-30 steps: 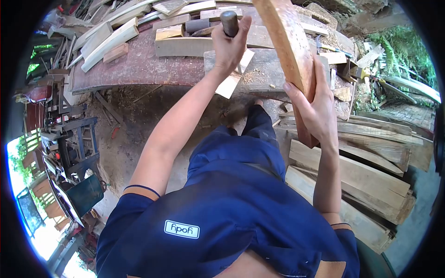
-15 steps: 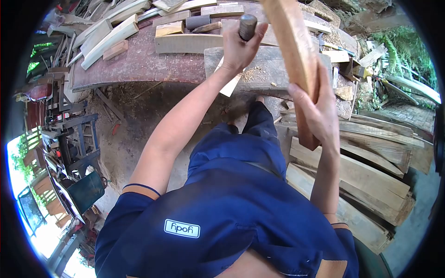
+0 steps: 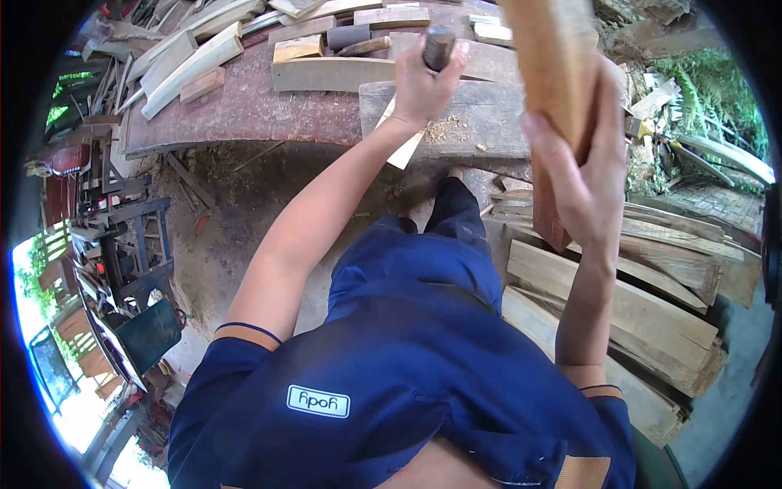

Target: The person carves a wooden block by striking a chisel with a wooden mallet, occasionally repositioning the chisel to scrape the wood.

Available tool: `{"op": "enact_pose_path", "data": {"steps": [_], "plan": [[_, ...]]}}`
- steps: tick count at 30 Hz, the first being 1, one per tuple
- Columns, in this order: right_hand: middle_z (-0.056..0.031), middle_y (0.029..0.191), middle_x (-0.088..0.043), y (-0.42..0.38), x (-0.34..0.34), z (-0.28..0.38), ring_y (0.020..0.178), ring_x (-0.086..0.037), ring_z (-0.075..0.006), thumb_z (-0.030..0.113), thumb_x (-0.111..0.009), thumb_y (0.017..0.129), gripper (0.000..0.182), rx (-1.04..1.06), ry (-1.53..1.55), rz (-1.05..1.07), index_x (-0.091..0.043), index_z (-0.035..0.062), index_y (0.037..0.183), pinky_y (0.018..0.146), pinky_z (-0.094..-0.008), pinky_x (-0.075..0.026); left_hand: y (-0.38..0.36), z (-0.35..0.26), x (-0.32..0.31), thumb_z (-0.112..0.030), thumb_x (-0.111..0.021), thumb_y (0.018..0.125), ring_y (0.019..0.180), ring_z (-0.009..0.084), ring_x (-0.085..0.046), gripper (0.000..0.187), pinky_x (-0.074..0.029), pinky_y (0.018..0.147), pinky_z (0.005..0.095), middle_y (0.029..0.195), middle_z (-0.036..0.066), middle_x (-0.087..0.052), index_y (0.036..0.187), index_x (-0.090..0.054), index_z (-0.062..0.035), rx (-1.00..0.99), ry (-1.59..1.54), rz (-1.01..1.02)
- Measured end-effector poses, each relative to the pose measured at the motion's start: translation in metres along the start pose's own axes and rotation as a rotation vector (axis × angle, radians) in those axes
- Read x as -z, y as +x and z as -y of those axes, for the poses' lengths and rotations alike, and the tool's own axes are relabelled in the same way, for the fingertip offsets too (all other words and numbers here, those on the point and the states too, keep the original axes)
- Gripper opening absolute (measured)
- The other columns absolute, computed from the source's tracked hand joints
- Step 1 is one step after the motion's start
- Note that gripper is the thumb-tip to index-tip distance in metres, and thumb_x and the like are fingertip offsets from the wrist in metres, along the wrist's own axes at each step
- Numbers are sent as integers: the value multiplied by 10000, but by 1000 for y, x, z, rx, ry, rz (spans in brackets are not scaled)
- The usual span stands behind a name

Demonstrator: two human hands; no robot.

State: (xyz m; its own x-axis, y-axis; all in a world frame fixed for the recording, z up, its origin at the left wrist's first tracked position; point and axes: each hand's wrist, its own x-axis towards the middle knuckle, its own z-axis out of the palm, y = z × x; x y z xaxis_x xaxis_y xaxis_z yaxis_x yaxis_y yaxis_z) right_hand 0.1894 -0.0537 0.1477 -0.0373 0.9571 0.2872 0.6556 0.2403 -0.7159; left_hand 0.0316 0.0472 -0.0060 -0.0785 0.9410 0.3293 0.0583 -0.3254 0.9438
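Note:
My left hand (image 3: 423,88) is closed round a dark cylindrical handle (image 3: 438,47), whose rounded end sticks up out of the fist. The lower part of that tool is hidden by the hand. It is over a thick grey board (image 3: 489,118) with wood shavings (image 3: 446,129) on it. My right hand (image 3: 582,167) grips a long brown piece of wood (image 3: 558,73), raised and tilted, its upper end blurred and close to the camera. A thin pale strip of wood (image 3: 406,151) juts past the bench edge below my left hand.
Wood blocks (image 3: 334,75) and a grey cylinder (image 3: 348,37) lie on the reddish bench (image 3: 236,118). Curved pale pieces (image 3: 195,69) are at its left. Planks (image 3: 635,314) are stacked low on the right. A metal frame (image 3: 138,236) stands at the left.
My right hand has moved to the right with the brown piece of wood, which now looks larger and blurred. My left hand has hardly moved.

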Motion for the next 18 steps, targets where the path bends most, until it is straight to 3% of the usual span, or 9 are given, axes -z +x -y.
{"op": "enact_pose_path", "data": {"steps": [2, 5, 6, 8, 9, 12, 13, 15, 18], "plan": [[-268, 1140, -601, 1, -2, 7, 969, -651, -304, 379, -657, 856, 751, -81, 136, 20, -352, 30, 1446, 814, -420, -542, -7, -20, -6, -123, -682, 859, 487, 100, -483, 127, -383, 472, 291, 545, 47, -542, 846, -625, -10, -112, 40, 23], [-288, 1204, -585, -1, -3, -8, 1108, -594, -426, 355, -677, 843, 800, -126, -96, 305, -313, 47, 1486, 1004, -480, -429, -17, -5, -13, -73, -697, 778, 491, 109, -502, 158, -420, 486, 299, 572, 68, -538, 906, -638, -2, -172, 52, 196], [-288, 1204, -585, 0, -2, -10, 1108, -594, -426, 355, -677, 843, 800, -116, -100, 301, -313, 47, 1486, 1004, -480, -429, -18, -11, -13, -73, -692, 769, 495, 117, -506, 176, -424, 490, 304, 580, 75, -535, 917, -633, 0, -174, 68, 212], [-296, 1008, -681, -9, -4, -13, 889, -696, -439, 319, -681, 841, 773, -25, -137, 204, -314, 71, 1475, 812, -474, -537, -16, -1, -13, -78, -683, 776, 496, 125, -506, 176, -420, 491, 305, 585, 74, -535, 924, -628, 0, -197, 8, 148], [-306, 1041, -675, -13, -6, -16, 949, -687, -443, 316, -683, 845, 790, -82, -79, 201, -296, 78, 1491, 864, -476, -527, -14, 4, -16, -83, -674, 783, 497, 133, -506, 177, -416, 492, 307, 589, 73, -535, 931, -623, -1, -226, -52, 82], [-299, 1067, -674, -27, -10, -23, 1001, -677, -437, 326, -691, 846, 797, -195, 8, 190, -296, 81, 1493, 895, -485, -513, 3, 33, 10, -174, -658, 874, 512, 114, -516, 183, -416, 510, 298, 563, 12, -527, 781, -569, -44, -168, 75, -87], [-299, 1067, -674, -32, -10, -23, 1001, -677, -437, 326, -691, 846, 797, -197, 7, 187, -296, 81, 1493, 895, -485, -513, 11, 34, 19, -171, -634, 893, 441, 79, -467, 253, -383, 414, 273, 520, -16, -497, 685, -523, -80, -97, -52, -121], [-218, 1179, -617, -38, -9, -22, 1015, -635, -270, 356, -703, 843, 792, -344, 96, 219, -339, 55, 1480, 907, -397, -499, 20, 13, 25, -171, -609, 909, 326, 49, -374, 393, -289, 274, 239, 436, -52, -412, 561, -433, -125, 119, -330, -234], [-221, 1143, -634, -44, -11, -31, 972, -650, -263, 362, -708, 843, 794, -336, 59, 175, -342, 58, 1479, 878, -393, -513, 24, 3, 38, -163, -592, 934, 323, 67, -354, 424, -273, 304, 253, 430, -30, -369, 560, -398, -119, 310, -554, -354]]}}
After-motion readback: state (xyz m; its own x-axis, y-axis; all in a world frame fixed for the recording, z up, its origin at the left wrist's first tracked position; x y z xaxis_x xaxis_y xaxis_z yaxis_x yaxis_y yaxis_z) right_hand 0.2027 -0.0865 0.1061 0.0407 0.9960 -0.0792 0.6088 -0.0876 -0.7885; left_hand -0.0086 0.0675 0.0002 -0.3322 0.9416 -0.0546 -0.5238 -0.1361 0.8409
